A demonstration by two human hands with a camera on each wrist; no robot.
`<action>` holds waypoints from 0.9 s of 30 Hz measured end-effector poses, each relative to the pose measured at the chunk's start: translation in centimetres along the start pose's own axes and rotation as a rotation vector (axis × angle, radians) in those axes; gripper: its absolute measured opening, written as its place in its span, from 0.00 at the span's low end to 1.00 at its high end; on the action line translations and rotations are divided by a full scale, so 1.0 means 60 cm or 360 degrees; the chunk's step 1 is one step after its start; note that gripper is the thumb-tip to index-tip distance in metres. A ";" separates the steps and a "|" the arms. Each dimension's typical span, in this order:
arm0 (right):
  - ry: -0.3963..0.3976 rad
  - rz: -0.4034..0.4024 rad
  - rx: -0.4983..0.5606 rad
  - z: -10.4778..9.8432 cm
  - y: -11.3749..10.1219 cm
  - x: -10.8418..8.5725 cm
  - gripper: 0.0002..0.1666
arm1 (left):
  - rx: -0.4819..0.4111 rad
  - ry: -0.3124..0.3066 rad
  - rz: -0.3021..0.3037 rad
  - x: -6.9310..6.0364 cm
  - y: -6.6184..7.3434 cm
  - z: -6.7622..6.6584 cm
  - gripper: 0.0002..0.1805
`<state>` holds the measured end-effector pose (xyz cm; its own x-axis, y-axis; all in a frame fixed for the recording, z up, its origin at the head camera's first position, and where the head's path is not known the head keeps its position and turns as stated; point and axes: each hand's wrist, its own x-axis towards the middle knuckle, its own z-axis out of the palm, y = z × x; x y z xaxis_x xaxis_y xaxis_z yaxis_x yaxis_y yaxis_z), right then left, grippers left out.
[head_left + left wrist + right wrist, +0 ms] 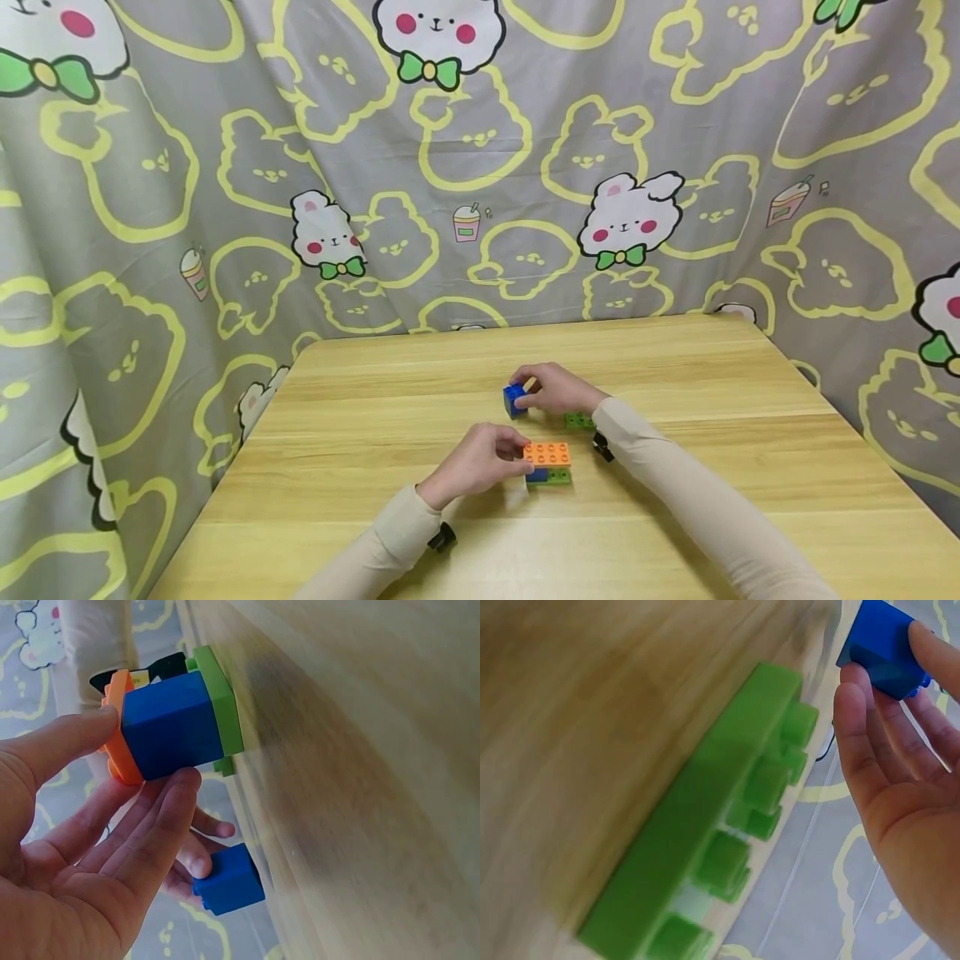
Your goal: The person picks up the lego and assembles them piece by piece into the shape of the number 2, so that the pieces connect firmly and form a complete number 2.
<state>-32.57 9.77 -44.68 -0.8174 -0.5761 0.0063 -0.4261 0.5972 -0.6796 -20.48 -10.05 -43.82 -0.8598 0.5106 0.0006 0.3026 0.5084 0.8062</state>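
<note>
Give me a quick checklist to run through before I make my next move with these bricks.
1. Left grip steadying the stack: ok, it pinches the orange brick on top.
2. Right grip on the loose blue brick: ok, held, studs up.
3. Space under the orange brick's right end filled: not ok, bare studs of the stack's green brick show there.
4. Loose green brick ready: ok, studs up, nothing on those in view.
5. Orange brick's studs uncovered: ok.
6. Stack pressed fully together: cannot tell from these views.
</note>
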 end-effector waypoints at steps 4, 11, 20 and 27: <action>0.0033 -0.0003 0.0005 -0.004 0.004 -0.008 0.19 | -0.0002 -0.0001 -0.0013 0.001 0.001 0.000 0.14; 0.0097 -0.0001 0.0049 -0.014 0.011 -0.023 0.19 | -0.0014 0.0012 -0.0012 0.002 0.001 0.001 0.14; 0.0189 -0.0001 0.0080 -0.022 0.012 -0.046 0.20 | -0.0023 0.0012 -0.0031 0.003 0.000 0.001 0.14; 0.0244 0.0004 0.0102 -0.026 0.012 -0.064 0.21 | -0.0018 0.0012 -0.0033 0.003 -0.001 0.001 0.14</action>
<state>-30.33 13.29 -44.03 -0.8700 -0.4799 0.1130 -0.4025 0.5590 -0.7250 -20.64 -9.93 -43.88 -0.8688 0.4949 -0.0120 0.2799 0.5111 0.8127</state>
